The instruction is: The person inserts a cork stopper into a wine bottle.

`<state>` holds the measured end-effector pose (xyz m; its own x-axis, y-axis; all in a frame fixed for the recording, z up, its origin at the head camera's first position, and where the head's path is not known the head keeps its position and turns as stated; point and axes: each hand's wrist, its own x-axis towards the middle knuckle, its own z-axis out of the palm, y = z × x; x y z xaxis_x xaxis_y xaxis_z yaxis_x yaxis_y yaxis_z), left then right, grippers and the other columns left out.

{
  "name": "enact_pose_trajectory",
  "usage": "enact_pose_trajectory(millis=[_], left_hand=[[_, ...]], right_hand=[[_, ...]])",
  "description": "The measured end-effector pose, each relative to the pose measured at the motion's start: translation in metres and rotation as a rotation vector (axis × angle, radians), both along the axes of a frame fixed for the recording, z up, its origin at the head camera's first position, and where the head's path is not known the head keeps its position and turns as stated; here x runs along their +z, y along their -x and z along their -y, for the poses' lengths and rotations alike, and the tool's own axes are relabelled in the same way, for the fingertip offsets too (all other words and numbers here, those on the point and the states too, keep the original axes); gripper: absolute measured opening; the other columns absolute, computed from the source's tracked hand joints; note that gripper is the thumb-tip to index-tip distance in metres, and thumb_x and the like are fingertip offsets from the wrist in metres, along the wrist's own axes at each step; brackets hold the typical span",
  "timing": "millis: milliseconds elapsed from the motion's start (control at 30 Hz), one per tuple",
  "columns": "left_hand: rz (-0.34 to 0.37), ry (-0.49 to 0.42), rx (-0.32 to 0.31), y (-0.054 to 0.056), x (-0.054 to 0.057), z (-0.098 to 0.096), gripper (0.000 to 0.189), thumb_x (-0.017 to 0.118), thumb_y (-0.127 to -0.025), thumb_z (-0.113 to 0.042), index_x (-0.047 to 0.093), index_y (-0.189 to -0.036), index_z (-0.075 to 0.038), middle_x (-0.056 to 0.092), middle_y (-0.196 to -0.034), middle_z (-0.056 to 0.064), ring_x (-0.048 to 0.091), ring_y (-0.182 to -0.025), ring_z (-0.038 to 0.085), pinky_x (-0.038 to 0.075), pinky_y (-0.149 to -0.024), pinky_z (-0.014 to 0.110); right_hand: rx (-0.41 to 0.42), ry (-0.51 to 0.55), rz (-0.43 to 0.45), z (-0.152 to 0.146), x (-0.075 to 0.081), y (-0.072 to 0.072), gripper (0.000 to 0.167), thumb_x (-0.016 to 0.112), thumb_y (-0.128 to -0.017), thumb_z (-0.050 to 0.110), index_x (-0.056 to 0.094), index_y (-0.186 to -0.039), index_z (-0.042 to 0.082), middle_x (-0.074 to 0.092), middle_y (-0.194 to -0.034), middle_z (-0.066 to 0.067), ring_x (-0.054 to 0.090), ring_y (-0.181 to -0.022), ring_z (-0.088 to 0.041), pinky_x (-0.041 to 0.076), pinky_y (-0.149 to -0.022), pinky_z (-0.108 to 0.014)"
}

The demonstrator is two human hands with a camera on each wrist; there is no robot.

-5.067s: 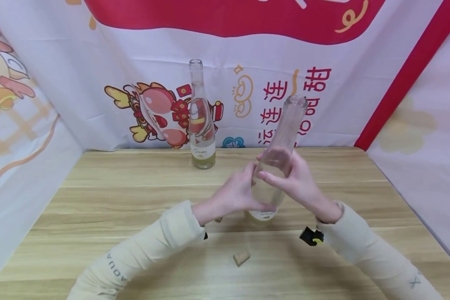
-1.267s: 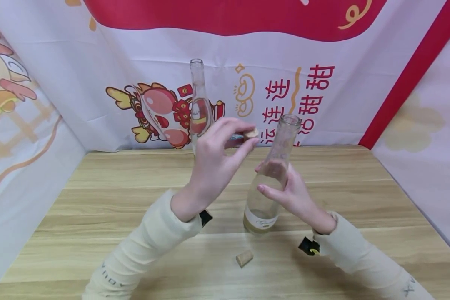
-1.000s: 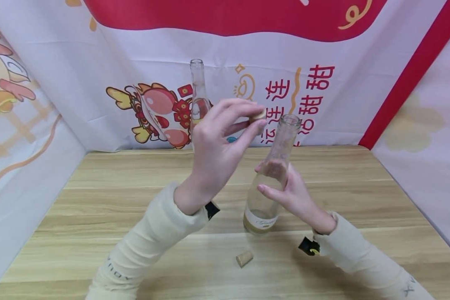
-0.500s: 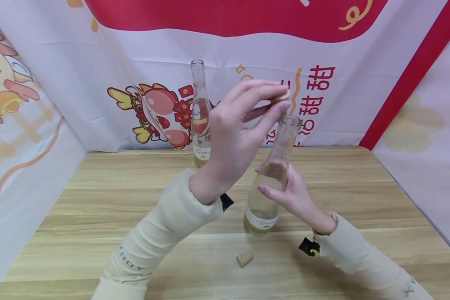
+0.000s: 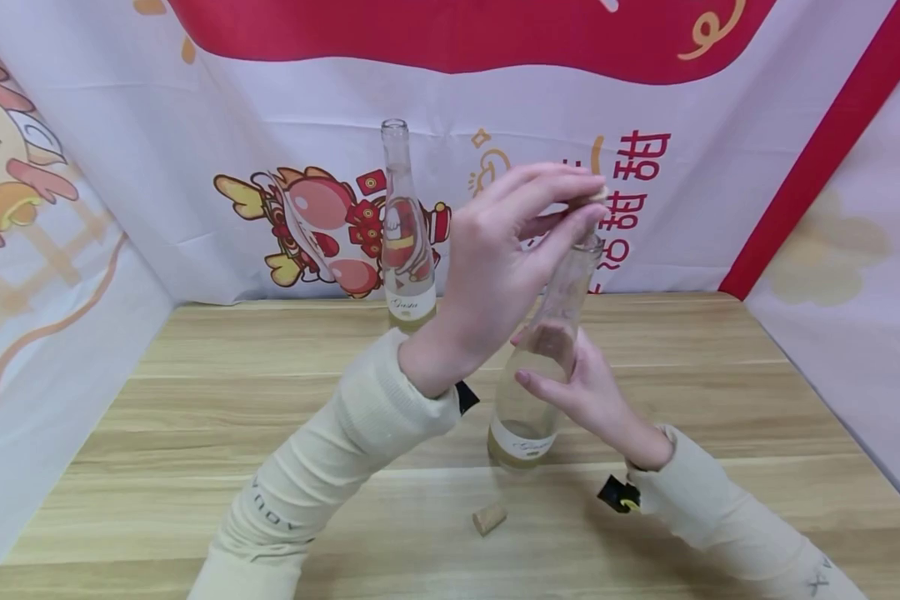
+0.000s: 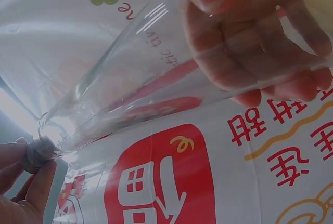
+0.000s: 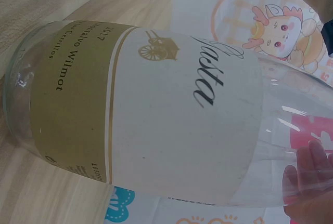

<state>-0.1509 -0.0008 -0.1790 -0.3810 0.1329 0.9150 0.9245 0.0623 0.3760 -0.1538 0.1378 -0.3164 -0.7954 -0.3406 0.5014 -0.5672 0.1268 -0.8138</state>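
Cork (image 5: 598, 197) at the mouth of the near bottle (image 5: 523, 408), pinched in the fingers of the left hand (image 5: 498, 258). Right hand (image 5: 596, 392) has fingers wrapped round that bottle's body. Loose cork (image 5: 489, 518) nearer on the desk (image 5: 195, 467), second bottle (image 5: 410, 302) far left.

Below the hands (image 5: 495, 258): bench (image 5: 195, 433), pale wood-grain top. Behind them: white hanging cloth (image 5: 307, 108), lightly creased, with red panel (image 5: 435, 33) and cartoon figure (image 5: 318, 225). To their left and right: further printed sheeting (image 5: 52, 292).

cork (image 5: 600, 197) in left hand (image 5: 506, 254) near bottle (image 5: 523, 410)
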Motion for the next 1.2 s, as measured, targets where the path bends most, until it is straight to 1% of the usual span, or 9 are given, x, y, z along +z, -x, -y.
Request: enact_pose_trajectory(millis=[133, 233, 300, 433, 600, 900, 1067, 1200], left_hand=[[0.008, 0.029, 0.01, 0.001, -0.001, -0.001, 0.019, 0.067, -0.08, -0.002, 0.066, -0.097, 0.008, 0.064, -0.095, 0.016, 0.062, -0.089, 0.013, 0.05, -0.077, 0.015], [0.005, 0.061, 0.03, 0.002, -0.004, -0.001, 0.02, 0.067, -0.08, -0.004, 0.067, -0.097, 0.006, 0.064, -0.095, 0.014, 0.061, -0.089, 0.011, 0.05, -0.077, 0.014], [-0.009, 0.079, 0.047, 0.002, -0.006, 0.0, 0.02, 0.067, -0.081, -0.005, 0.067, -0.097, 0.005, 0.065, -0.095, 0.013, 0.061, -0.089, 0.011, 0.049, -0.078, 0.014], [-0.061, 0.108, 0.088, 0.004, -0.01, 0.001, 0.018, 0.067, -0.081, -0.007, 0.068, -0.095, 0.004, 0.066, -0.095, 0.013, 0.06, -0.091, 0.012, 0.048, -0.081, 0.014], [-0.102, 0.111, 0.125, 0.005, -0.014, 0.002, 0.017, 0.066, -0.082, -0.007, 0.068, -0.096, 0.004, 0.067, -0.096, 0.013, 0.06, -0.095, 0.013, 0.045, -0.086, 0.016], [-0.123, 0.116, 0.136, 0.004, -0.019, 0.001, 0.017, 0.065, -0.083, -0.006, 0.067, -0.096, 0.004, 0.066, -0.097, 0.013, 0.059, -0.099, 0.016, 0.042, -0.092, 0.018], [-0.127, 0.112, 0.124, 0.003, -0.02, -0.003, 0.015, 0.063, -0.084, -0.005, 0.066, -0.096, 0.005, 0.066, -0.096, 0.013, 0.058, -0.101, 0.017, 0.041, -0.095, 0.019], [-0.121, 0.097, 0.118, 0.003, -0.02, -0.003, 0.014, 0.063, -0.084, -0.003, 0.066, -0.094, 0.006, 0.066, -0.095, 0.014, 0.058, -0.101, 0.018, 0.041, -0.094, 0.019]], right_hand=[[-0.005, -0.002, -0.013, 0.0, 0.0, 0.001, 0.051, 0.066, -0.07, -0.014, 0.045, -0.115, -0.007, 0.06, -0.107, -0.019, 0.058, -0.099, -0.013, 0.047, -0.09, -0.027], [-0.006, -0.006, -0.019, 0.0, 0.0, 0.001, 0.051, 0.067, -0.07, -0.015, 0.045, -0.116, -0.006, 0.06, -0.108, -0.018, 0.058, -0.099, -0.014, 0.047, -0.089, -0.027], [-0.005, -0.007, -0.021, 0.0, 0.0, 0.001, 0.051, 0.066, -0.07, -0.015, 0.045, -0.116, -0.006, 0.06, -0.108, -0.018, 0.058, -0.099, -0.014, 0.047, -0.089, -0.026], [-0.004, -0.002, -0.024, 0.001, 0.0, 0.002, 0.052, 0.066, -0.07, -0.015, 0.045, -0.117, -0.006, 0.059, -0.108, -0.018, 0.058, -0.099, -0.013, 0.047, -0.089, -0.026], [-0.002, 0.007, -0.031, 0.002, -0.001, 0.003, 0.054, 0.066, -0.069, -0.015, 0.044, -0.118, -0.008, 0.058, -0.11, -0.02, 0.057, -0.1, -0.012, 0.047, -0.089, -0.026], [0.026, 0.009, -0.035, 0.002, -0.002, 0.002, 0.06, 0.065, -0.071, -0.015, 0.041, -0.125, -0.004, 0.055, -0.118, -0.017, 0.056, -0.103, -0.015, 0.047, -0.09, -0.028], [0.007, 0.006, -0.052, -0.001, -0.003, 0.0, 0.061, 0.065, -0.071, -0.015, 0.042, -0.126, -0.002, 0.056, -0.117, -0.009, 0.057, -0.101, -0.015, 0.048, -0.088, -0.032], [0.021, 0.002, -0.054, -0.001, -0.001, 0.0, 0.061, 0.065, -0.073, -0.014, 0.042, -0.127, 0.0, 0.055, -0.118, -0.005, 0.057, -0.102, -0.016, 0.048, -0.088, -0.033]])
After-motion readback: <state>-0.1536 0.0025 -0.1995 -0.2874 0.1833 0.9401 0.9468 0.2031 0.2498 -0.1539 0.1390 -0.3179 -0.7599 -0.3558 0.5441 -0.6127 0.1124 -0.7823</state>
